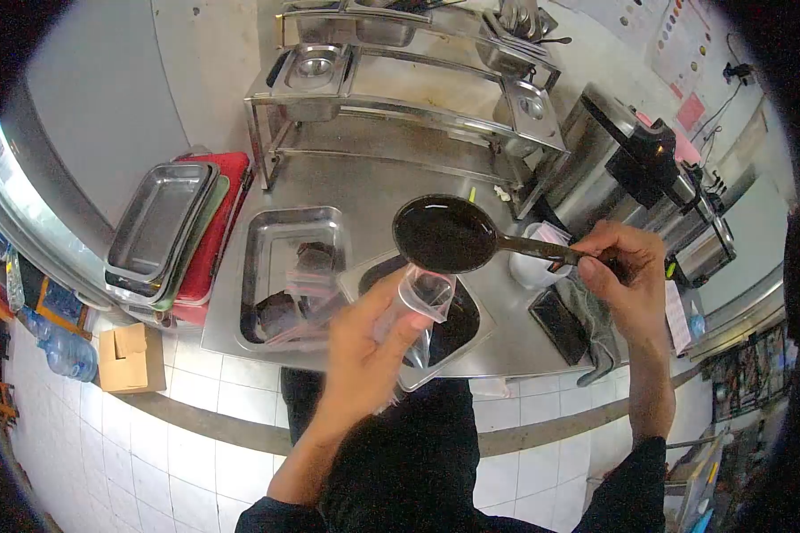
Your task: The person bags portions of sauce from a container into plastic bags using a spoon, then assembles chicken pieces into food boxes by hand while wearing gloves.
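Note:
My right hand point(620, 262) is closed round the handle of a dark ladle point(444, 233), whose bowl looks full of something dark. Just below the bowl, my left hand point(373, 342) grips a clear plastic bag point(427, 298) with its mouth held open. Beneath the bag and ladle, a metal container point(473, 342) with dark contents stands on the steel table, partly hidden by my left hand. To the left, a metal tray point(255, 258) holds small clear bags point(278, 315) with dark contents.
Stacked trays point(160, 222) and a red board point(218, 226) lie at the left. A steel shelf point(400, 107) bears lidded containers at the back. Large metal pots point(587, 151), a white bowl point(533, 271), a black box point(558, 329) and a grey cloth point(596, 320) are at the right.

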A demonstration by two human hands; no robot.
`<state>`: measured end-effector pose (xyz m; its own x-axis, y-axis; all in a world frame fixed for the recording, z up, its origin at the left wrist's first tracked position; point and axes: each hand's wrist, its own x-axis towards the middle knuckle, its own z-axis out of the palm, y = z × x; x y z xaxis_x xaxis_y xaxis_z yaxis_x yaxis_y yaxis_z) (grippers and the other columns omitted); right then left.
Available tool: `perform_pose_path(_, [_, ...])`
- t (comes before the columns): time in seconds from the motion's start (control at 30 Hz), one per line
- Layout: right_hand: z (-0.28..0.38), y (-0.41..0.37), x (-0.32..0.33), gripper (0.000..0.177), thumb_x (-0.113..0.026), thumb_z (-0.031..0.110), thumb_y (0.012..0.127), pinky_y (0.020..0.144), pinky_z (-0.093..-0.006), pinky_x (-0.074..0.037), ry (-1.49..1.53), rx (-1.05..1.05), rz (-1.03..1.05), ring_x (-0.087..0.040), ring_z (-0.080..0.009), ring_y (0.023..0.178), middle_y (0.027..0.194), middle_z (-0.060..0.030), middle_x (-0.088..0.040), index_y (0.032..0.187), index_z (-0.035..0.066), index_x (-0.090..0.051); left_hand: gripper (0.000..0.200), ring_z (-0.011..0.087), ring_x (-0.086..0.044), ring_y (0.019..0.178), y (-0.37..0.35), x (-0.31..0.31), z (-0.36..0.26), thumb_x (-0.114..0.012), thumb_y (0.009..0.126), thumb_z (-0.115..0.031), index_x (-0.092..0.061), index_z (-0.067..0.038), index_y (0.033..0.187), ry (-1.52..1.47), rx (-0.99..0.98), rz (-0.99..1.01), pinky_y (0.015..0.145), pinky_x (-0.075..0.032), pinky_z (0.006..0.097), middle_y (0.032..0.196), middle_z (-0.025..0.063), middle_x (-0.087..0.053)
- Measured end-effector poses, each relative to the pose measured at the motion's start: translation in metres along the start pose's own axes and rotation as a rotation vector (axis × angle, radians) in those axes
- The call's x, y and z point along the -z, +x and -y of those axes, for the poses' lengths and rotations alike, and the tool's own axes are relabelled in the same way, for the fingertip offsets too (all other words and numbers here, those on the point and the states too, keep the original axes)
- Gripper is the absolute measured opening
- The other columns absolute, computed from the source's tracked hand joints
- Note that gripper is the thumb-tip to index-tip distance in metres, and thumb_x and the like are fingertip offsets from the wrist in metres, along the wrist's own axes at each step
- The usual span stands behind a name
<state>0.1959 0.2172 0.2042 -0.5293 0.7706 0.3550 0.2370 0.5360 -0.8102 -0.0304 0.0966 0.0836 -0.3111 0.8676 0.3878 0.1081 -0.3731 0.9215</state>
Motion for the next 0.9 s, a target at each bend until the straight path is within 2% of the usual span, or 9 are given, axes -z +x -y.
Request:
perform_pose_path(0.13, [0.000, 0.002, 0.004, 0.009, -0.072, 0.005, 0.079, 0.063, -0.0179, -0.041, -0.062, 0.070, 0.022, -0.057, -0.0052, 0.073, 0.081, -0.0026, -0.066, 0.085, 0.001, -0.068, 0.049, 0.0148, -0.060, 0.104, -0.001, -0.002, -0.006, -0.066, 0.091, -0.024, -0.053, 0.002, 0.130, -0.130, 0.008, -0.038, 0.092, -0.046, 0.0313, 0.114, 0.0106, -0.066])
perform_pose_path(0.27, [0.002, 0.003, 0.006, 0.009, -0.073, 0.007, 0.078, 0.058, -0.0182, -0.039, -0.108, 0.093, 0.018, -0.053, -0.0036, 0.066, 0.077, -0.0006, -0.064, 0.084, 0.002, -0.069, 0.047, 0.0139, -0.059, 0.103, 0.000, -0.002, -0.007, -0.065, 0.091, -0.022, -0.054, 0.002, 0.130, -0.122, 0.004, -0.017, 0.092, -0.046, 0.0309, 0.113, 0.0100, -0.066])
perform_pose_path(0.33, [0.002, 0.003, 0.007, 0.009, -0.073, 0.007, 0.078, 0.056, -0.0184, -0.038, -0.130, 0.112, 0.021, -0.052, -0.0031, 0.064, 0.075, 0.0000, -0.063, 0.084, 0.002, -0.069, 0.033, 0.0083, -0.053, 0.089, 0.000, -0.003, -0.009, -0.065, 0.092, -0.029, -0.060, 0.000, 0.107, -0.100, 0.006, -0.036, 0.080, -0.043, 0.0245, 0.095, 0.0017, -0.062])
perform_pose_path(0.43, [0.005, 0.002, 0.006, 0.010, -0.073, 0.008, 0.076, 0.054, -0.0190, -0.036, -0.162, 0.142, -0.007, -0.049, -0.0027, 0.061, 0.074, 0.0009, -0.061, 0.083, 0.002, -0.069, 0.032, 0.0088, -0.053, 0.089, -0.001, -0.004, -0.011, -0.065, 0.092, -0.029, -0.060, -0.001, 0.106, -0.115, 0.027, -0.055, 0.080, -0.043, 0.0252, 0.095, 0.0016, -0.062])
perform_pose_path(0.47, [0.006, 0.002, 0.005, 0.014, -0.074, 0.013, 0.077, 0.056, -0.0206, -0.034, -0.166, 0.127, -0.023, -0.048, -0.0051, 0.063, 0.073, -0.0004, -0.060, 0.082, 0.001, -0.068, 0.032, 0.0088, -0.053, 0.089, -0.001, -0.004, -0.012, -0.065, 0.092, -0.029, -0.060, -0.001, 0.106, -0.115, 0.026, -0.055, 0.080, -0.043, 0.0252, 0.095, 0.0016, -0.062])
perform_pose_path(0.53, [0.007, 0.002, 0.005, 0.020, -0.074, 0.018, 0.078, 0.058, -0.0223, -0.033, -0.169, 0.114, -0.038, -0.047, -0.0076, 0.064, 0.073, -0.0017, -0.058, 0.082, 0.000, -0.067, 0.047, 0.0139, -0.058, 0.104, -0.001, -0.003, -0.013, -0.066, 0.090, -0.021, -0.054, 0.002, 0.129, -0.112, 0.003, -0.027, 0.092, -0.045, 0.0308, 0.113, 0.0094, -0.066])
perform_pose_path(0.63, [0.008, 0.003, 0.005, 0.021, -0.075, 0.018, 0.077, 0.058, -0.0227, -0.033, -0.175, 0.154, -0.036, -0.048, -0.0081, 0.064, 0.073, -0.0020, -0.059, 0.081, 0.000, -0.067, 0.047, 0.0143, -0.058, 0.105, 0.001, -0.003, -0.014, -0.067, 0.090, -0.020, -0.054, 0.002, 0.129, -0.129, -0.017, -0.027, 0.093, -0.044, 0.0306, 0.113, 0.0095, -0.066])
perform_pose_path(0.7, [0.008, 0.003, 0.006, 0.011, -0.073, 0.007, 0.074, 0.054, -0.0195, -0.036, -0.210, 0.227, -0.047, -0.051, -0.0044, 0.062, 0.075, -0.0021, -0.062, 0.082, 0.001, -0.070, 0.047, 0.0147, -0.058, 0.105, 0.000, -0.004, -0.014, -0.067, 0.090, -0.020, -0.054, 0.002, 0.129, -0.138, -0.003, -0.032, 0.093, -0.044, 0.0307, 0.113, 0.0097, -0.066])
perform_pose_path(0.9, [0.009, 0.004, 0.009, 0.012, -0.073, 0.005, 0.072, 0.053, -0.0200, -0.036, -0.217, 0.286, -0.074, -0.051, -0.0054, 0.062, 0.075, -0.0029, -0.062, 0.083, 0.001, -0.070, 0.047, 0.0152, -0.058, 0.105, -0.001, -0.003, -0.017, -0.067, 0.089, -0.020, -0.054, 0.002, 0.129, -0.080, -0.035, -0.050, 0.094, -0.044, 0.0310, 0.114, 0.0100, -0.065])
